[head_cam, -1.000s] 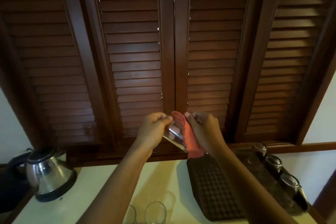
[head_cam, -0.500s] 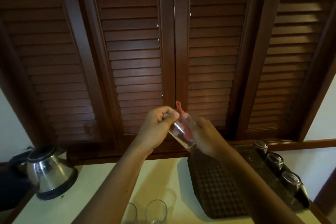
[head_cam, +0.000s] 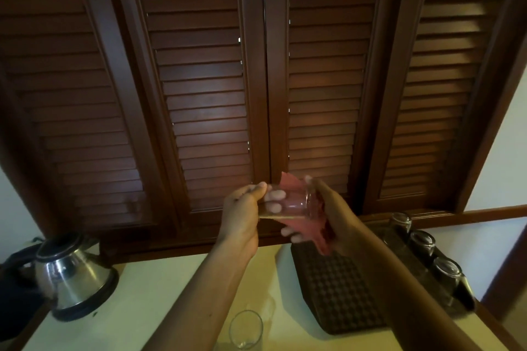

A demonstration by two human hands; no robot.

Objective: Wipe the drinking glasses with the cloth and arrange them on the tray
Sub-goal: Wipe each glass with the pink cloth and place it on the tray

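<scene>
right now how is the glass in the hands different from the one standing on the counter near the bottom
The held glass lies on its side in the air, gripped by the left hand; the counter glass stands upright, mouth up, untouched. The held glass has the pink cloth against it, held by the right hand; the counter glass has no cloth near it. Both are clear, empty tumblers, neither yet on the tray.
</scene>
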